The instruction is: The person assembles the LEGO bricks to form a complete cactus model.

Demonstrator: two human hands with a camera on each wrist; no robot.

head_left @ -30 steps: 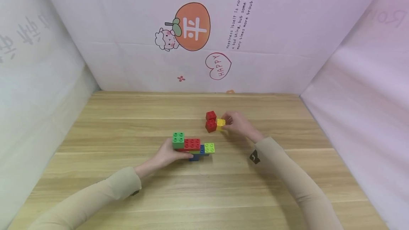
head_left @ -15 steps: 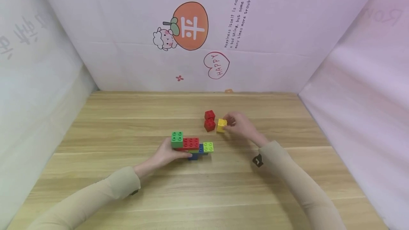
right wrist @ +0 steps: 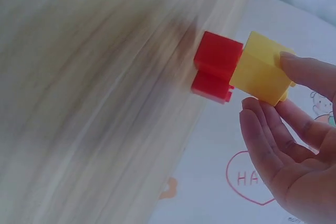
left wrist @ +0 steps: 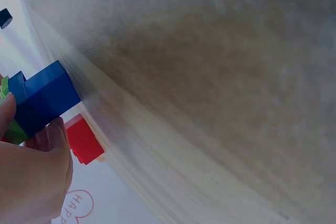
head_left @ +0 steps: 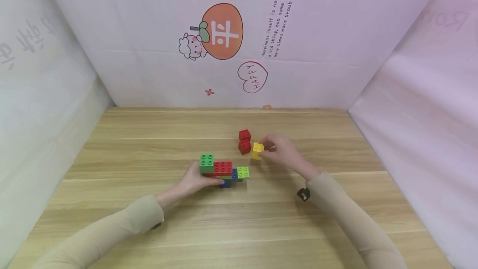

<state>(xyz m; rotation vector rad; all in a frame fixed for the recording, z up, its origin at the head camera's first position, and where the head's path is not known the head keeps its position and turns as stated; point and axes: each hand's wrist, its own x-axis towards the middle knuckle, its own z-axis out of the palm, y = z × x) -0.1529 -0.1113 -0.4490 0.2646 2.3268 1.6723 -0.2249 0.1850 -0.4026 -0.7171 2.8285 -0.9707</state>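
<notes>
Right hand [head_left: 282,151] pinched yellow cubic plastic brick [head_left: 256,152]; left hand [head_left: 193,181] gripped multicoloured stacked plastic-brick assembly [head_left: 223,168], nearside left of yellow brick. Two red cubic plastic bricks [head_left: 244,147] sat just left of yellow brick on wood-grain surface [head_left: 231,231].

Your head view is bright and evenly lit, with a pinkish sheet [head_left: 422,107] at 3 o'clock and a cooler, bluish sheet [head_left: 41,107] at 9. A soft-edged shadow spreads over the tabletop [head_left: 239,223] beside your right sleeve [head_left: 357,221] at 5 o'clock. Your left wrist view is dimmer: the tabletop smears into brown haze toward 2 o'clock, while the 10 o'clock edge washes out pale. In your right wrist view the grain blurs toward 9 o'clock; the yellow brick [right wrist: 260,69] near 2 looks crisper.
</notes>
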